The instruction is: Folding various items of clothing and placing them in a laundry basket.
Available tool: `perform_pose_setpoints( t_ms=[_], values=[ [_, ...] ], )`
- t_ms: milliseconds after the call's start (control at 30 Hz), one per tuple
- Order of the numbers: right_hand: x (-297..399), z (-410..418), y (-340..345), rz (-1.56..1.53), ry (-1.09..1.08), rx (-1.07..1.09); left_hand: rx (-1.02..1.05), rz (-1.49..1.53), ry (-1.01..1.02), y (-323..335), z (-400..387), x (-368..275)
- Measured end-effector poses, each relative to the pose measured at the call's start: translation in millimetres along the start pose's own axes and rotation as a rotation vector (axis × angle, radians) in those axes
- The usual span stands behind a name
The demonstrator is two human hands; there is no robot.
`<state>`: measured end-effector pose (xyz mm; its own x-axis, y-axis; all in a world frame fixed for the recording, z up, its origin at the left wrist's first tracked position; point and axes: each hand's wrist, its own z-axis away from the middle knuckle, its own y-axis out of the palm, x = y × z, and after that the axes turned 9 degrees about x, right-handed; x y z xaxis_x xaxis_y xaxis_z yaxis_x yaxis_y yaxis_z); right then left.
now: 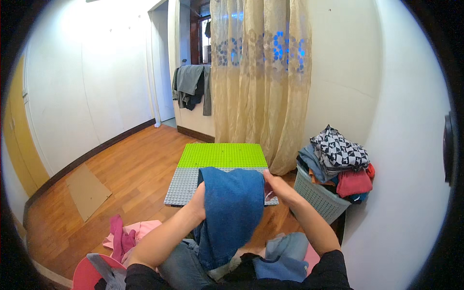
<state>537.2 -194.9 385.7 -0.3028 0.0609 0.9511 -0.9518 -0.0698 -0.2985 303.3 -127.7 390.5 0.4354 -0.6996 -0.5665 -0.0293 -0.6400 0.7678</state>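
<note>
A dark blue cloth garment (233,206) hangs draped between my two hands, folded over at the top with its lower part falling toward my lap. My left hand (200,199) grips its left side, the fingers hidden behind the cloth. At the upper right edge, my right hand (271,184) holds the fabric with the thumb up; its other fingers are partly hidden. Just beyond the garment stands a low table (223,156) with a studded building-plate top, green at the far half and grey at the near half. The garment covers part of the grey half.
To the right, a grey-green plastic laundry basket (319,194) overflows with clothes, a black-and-white patterned cloth (340,150) on top. Pink clothing (123,235) lies on the floor at left, near a pink tub (94,270). A cardboard sheet (88,192) lies farther left. Blue clothes (281,268) lie close to me.
</note>
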Motion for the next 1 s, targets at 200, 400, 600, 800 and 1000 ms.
perform_pose_setpoints(
  t_ms=[200, 400, 600, 800, 1000],
  values=[
    [29, 21, 35, -0.667, -0.339, 0.161, -0.047, -0.115, -0.031, 21, -3, -1],
    [43, 21, 26, -0.457, -0.510, 0.004, -0.105, -0.182, 0.082, 32, 3, -25],
    [63, 27, 15, -0.169, -0.663, -0.034, -0.145, -0.592, 0.268, 36, 2, -35],
    [95, 4, -15, -0.121, -0.580, -0.140, -0.126, -0.951, 0.284, 36, -29, -74],
    [97, -92, -49, -0.251, -0.403, -0.194, -0.341, -0.902, 0.170, -24, -98, -125]
  ],
)
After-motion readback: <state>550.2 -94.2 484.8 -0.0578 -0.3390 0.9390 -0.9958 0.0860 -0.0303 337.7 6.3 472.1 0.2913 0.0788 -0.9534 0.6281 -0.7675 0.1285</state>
